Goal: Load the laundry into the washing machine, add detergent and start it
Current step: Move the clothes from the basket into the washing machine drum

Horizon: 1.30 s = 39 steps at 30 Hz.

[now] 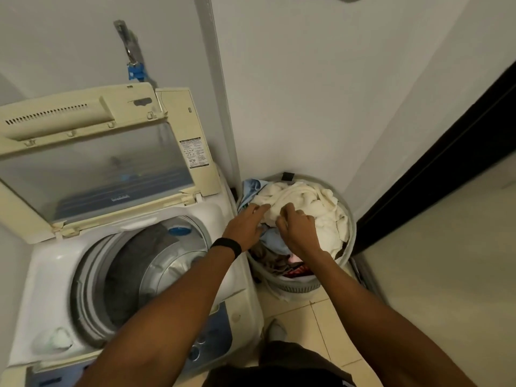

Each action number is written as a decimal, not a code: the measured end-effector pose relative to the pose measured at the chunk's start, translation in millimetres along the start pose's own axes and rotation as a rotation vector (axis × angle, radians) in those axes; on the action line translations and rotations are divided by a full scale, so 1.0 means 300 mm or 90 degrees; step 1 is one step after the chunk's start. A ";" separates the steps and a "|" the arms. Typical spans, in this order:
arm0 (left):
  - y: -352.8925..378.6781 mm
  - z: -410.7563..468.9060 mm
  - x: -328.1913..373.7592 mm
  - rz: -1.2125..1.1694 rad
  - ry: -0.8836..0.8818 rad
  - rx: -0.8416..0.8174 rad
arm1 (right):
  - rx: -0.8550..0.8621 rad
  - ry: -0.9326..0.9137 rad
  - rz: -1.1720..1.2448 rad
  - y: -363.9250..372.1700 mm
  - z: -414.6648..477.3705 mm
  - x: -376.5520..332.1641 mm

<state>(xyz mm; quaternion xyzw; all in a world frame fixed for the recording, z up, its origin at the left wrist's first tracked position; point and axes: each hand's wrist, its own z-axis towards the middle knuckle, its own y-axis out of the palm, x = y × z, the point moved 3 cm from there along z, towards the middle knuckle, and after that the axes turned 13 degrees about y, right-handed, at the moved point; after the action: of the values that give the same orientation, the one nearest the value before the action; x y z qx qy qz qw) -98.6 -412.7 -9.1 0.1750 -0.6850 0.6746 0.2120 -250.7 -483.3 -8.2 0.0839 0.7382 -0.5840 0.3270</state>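
Both arms are bare along their whole visible length. The left hand (pixel 245 224), the one nearer the washing machine (pixel 55 275), has a plain black band (pixel 226 247) sitting snug round its wrist, smooth and flat. The right hand (pixel 297 233), farther from the washing machine, has a bare wrist. Beside the machine's front corner a dark, loose garment (pixel 284 364) covers the body. Just beside the machine's base is a foot (pixel 276 331) in something pale grey, too blurred to tell sock from slipper.
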 end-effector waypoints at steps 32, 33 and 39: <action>-0.386 0.080 0.109 -0.048 0.121 0.388 | 0.114 -0.094 0.035 -0.524 0.181 -0.162; -0.393 0.087 0.119 -0.056 0.126 0.390 | 0.064 -0.152 -0.002 -0.478 0.179 -0.183; -0.412 0.100 0.150 -0.090 0.187 0.372 | -0.042 -0.214 0.049 -0.335 0.158 -0.280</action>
<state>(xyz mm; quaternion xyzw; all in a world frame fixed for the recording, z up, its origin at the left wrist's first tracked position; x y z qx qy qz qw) -73.5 -444.2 119.7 0.1761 -0.4110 0.8441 0.2960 -218.2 -535.7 116.8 0.0025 0.6882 -0.5522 0.4706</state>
